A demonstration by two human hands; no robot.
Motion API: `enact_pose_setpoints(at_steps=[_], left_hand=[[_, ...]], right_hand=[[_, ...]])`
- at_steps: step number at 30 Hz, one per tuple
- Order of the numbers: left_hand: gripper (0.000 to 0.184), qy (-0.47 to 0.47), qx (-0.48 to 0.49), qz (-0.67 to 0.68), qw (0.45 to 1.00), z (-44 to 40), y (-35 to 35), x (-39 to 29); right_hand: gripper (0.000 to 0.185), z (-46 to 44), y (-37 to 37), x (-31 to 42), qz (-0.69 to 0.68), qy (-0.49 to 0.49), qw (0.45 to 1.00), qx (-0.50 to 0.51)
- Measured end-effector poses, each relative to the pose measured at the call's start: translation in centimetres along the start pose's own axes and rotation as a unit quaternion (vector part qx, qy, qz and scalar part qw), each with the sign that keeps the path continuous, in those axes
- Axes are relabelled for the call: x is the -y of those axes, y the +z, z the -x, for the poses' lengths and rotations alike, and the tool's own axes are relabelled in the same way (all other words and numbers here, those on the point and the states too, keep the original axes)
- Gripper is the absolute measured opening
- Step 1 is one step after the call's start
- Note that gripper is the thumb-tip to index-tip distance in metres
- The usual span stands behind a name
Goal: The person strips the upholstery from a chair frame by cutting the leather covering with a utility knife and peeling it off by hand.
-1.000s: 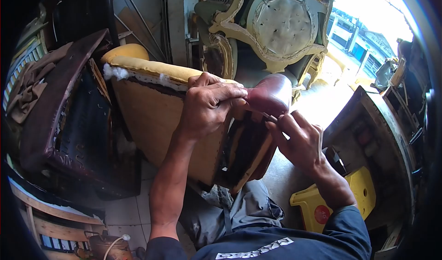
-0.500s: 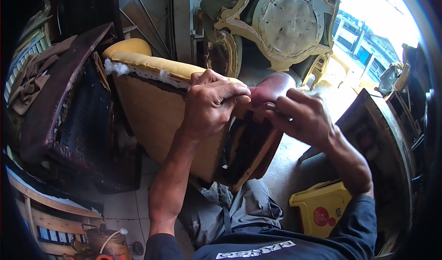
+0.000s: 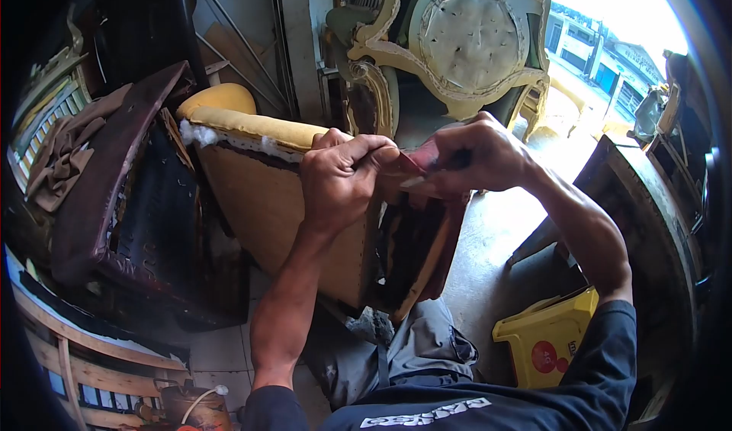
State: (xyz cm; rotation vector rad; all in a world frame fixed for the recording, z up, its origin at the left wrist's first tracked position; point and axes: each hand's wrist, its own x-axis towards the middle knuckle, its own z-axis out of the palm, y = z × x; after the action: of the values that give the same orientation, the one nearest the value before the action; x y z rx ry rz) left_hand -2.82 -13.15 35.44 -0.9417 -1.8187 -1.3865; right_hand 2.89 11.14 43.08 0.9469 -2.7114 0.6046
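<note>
A sofa section with its upholstery partly opened stands before me, its yellow padded arm (image 3: 259, 123) edged with white stuffing and its side panel (image 3: 259, 202) pale tan. At its near corner, my left hand (image 3: 339, 175) is closed, thumb and forefinger pinching the edge of a dark red upholstery cover (image 3: 415, 159). My right hand (image 3: 480, 156) is closed at the other side of this cover, its fingers bent over the material. A small pale tip shows under the right fingers; I cannot tell what it is. Below the hands, the frame's open end shows a dark inside.
A dark maroon sofa part (image 3: 122, 179) with a brown cloth (image 3: 72, 145) on it stands at left. Behind is a carved cream chair frame (image 3: 473, 42). To the right are a yellow plastic container (image 3: 545, 339) and a dark wooden furniture piece (image 3: 633, 217). A rusty compressor-like tank (image 3: 194, 408) sits lower left.
My right hand has risen and turned over the dark red cover, hiding its rounded part. The left hand keeps its pinch. The whole view has shifted slightly.
</note>
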Motion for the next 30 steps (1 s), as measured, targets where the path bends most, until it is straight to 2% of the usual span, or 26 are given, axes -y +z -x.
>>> enact_pose_setpoints(at_steps=[1, 3, 5, 7, 8, 11, 12, 13, 14, 15, 18, 21, 23, 25, 26, 27, 29, 30], left_hand=[[0.012, 0.003, 0.002, -0.003, 1.000, 0.1, -0.3, 0.0], [0.011, 0.014, 0.032, -0.023, 0.999, -0.5, -0.7, 0.4], [0.013, 0.014, 0.027, -0.089, 0.996, -1.0, -0.5, -0.1], [0.013, 0.022, 0.015, -0.087, 0.996, -1.3, 0.2, 0.2], [0.013, 0.016, 0.017, -0.081, 0.996, -1.0, 0.3, 0.3], [0.015, 0.028, 0.045, -0.104, 0.993, -2.0, 0.0, 0.3], [0.018, 0.069, 0.088, -0.101, 0.989, -2.1, -0.5, -0.4], [0.021, 0.113, 0.133, -0.097, 0.980, -2.4, -0.9, -0.6], [0.037, 0.142, 0.188, -0.119, 0.965, -2.8, -1.3, -0.3], [0.037, 0.147, 0.194, -0.119, 0.963, -3.3, -1.4, -0.4], [0.066, 0.183, 0.311, -0.154, 0.920, -4.2, -1.6, -1.1], [0.069, 0.215, 0.308, -0.177, 0.910, -3.9, -0.5, -1.6], [0.069, 0.252, 0.280, -0.176, 0.910, -3.6, 0.7, -1.3], [0.060, 0.263, 0.250, -0.120, 0.924, -3.4, 1.5, -0.6], [0.049, 0.258, 0.226, -0.057, 0.938, -3.3, 2.1, 0.2], [0.049, 0.258, 0.230, -0.052, 0.937, -3.2, 2.4, 0.3], [0.044, 0.280, 0.189, -0.070, 0.939, -3.1, 2.8, 0.5], [0.044, 0.278, 0.182, -0.073, 0.940, -3.1, 3.0, 0.4]], right_hand=[[0.023, -0.1, 0.5, 0.2, -0.001, -0.002, 1.000, -0.004], [0.025, -0.2, 1.0, 0.7, 0.085, -0.142, 0.981, -0.096], [0.028, 1.8, 1.9, 2.2, 0.115, -0.133, 0.979, -0.103], [0.034, 4.4, 3.7, 4.0, 0.107, 0.024, 0.977, -0.181], [0.044, 5.2, 5.2, 4.0, 0.143, -0.006, 0.963, -0.229], [0.058, 6.5, 10.7, 3.0, 0.115, 0.085, 0.920, -0.365], [0.062, 6.7, 11.7, 2.6, 0.119, 0.138, 0.906, -0.382], [0.062, 6.7, 12.3, 2.2, 0.115, 0.145, 0.902, -0.390], [0.063, 6.4, 12.6, 1.9, 0.131, 0.139, 0.883, -0.429], [0.063, 6.1, 12.8, 1.7, 0.147, 0.133, 0.863, -0.466], [0.057, 7.0, 13.4, 1.4, 0.101, 0.115, 0.869, -0.471], [0.051, 7.4, 13.4, 0.7, 0.067, 0.085, 0.873, -0.476], [0.049, 7.9, 13.0, 0.7, 0.003, 0.108, 0.889, -0.444], [0.046, 8.6, 13.3, 1.7, 0.002, 0.134, 0.885, -0.445], [0.043, 9.0, 13.5, 2.5, -0.001, 0.156, 0.879, -0.450], [0.035, 9.5, 13.7, 3.8, -0.039, 0.191, 0.883, -0.427], [0.036, 9.3, 15.4, 4.0, 0.039, 0.154, 0.886, -0.436], [0.041, 9.3, 16.2, 4.9, -0.034, 0.215, 0.885, -0.410]])
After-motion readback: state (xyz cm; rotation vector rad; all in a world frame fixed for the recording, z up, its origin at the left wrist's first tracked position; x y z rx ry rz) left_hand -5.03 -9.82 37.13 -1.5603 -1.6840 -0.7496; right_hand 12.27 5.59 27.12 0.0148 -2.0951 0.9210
